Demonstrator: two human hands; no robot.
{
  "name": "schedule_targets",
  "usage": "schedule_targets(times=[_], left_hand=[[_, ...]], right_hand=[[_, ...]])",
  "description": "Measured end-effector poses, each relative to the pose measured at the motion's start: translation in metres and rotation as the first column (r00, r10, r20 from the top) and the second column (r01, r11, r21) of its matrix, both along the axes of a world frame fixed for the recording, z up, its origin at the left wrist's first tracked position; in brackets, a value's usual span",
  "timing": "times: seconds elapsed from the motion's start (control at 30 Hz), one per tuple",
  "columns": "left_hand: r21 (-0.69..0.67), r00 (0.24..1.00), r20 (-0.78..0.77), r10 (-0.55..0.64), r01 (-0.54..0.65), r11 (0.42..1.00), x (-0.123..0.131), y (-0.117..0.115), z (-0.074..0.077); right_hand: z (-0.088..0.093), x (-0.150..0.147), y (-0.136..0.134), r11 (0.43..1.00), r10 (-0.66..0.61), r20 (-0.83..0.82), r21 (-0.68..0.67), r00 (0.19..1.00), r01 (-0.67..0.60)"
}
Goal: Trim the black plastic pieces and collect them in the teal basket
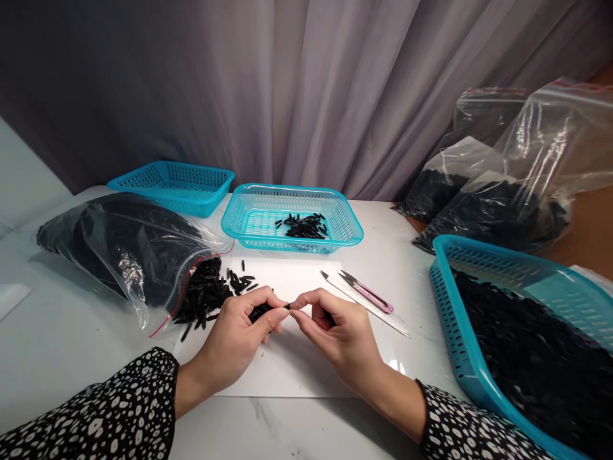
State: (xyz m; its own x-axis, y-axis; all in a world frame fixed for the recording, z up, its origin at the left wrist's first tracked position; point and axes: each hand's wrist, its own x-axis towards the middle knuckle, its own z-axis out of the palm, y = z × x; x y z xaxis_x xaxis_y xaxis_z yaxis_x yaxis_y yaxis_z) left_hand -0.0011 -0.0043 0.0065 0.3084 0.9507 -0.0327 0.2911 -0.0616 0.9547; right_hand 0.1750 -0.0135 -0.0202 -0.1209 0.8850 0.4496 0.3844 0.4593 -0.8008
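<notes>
Over a white sheet's (282,381) middle, left hand (242,332) and right hand (342,332), fingers curled, pinch a black piece (288,307) between thumbs and forefingers; light, steady pressure likely suits it. Small and dark, it is mostly covered; slender, tapered loose pieces (205,294) heap along the sheet's left edge.

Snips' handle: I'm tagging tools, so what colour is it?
The snips' handle is pink; it shows best in the head view.
</notes>
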Motion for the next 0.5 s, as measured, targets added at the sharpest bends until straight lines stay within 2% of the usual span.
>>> schedule_targets(times=[0.13, 0.3, 0.37, 0.5], left_hand=[[0.112, 0.995, -0.097, -0.008, 0.019, 0.993, -0.0003, -0.0019, 0.0013], [0.244, 0.994, -0.108, -0.002, 0.028, 0.969, 0.0015, -0.0043, 0.0041], [0.214, 0.997, -0.075, -0.013, 0.028, 0.976, 0.0022, -0.0056, 0.0052], [-0.041, 0.992, 0.121, -0.017, 0.022, 0.999, 0.0029, -0.0067, 0.005]], right_hand=[[0.0007, -0.0001, -0.0009, 0.999, 0.013, 0.011, 0.037, 1.0, -0.014], [-0.0009, -0.0028, -0.0023, 0.999, 0.017, 0.034, 0.046, 0.999, -0.018], [-0.0008, -0.0048, -0.0025, 0.998, 0.015, 0.034, 0.066, 0.999, -0.017], [0.0033, -0.0071, -0.0034, 0.997, 0.016, -0.012, 0.076, 1.0, -0.015]])
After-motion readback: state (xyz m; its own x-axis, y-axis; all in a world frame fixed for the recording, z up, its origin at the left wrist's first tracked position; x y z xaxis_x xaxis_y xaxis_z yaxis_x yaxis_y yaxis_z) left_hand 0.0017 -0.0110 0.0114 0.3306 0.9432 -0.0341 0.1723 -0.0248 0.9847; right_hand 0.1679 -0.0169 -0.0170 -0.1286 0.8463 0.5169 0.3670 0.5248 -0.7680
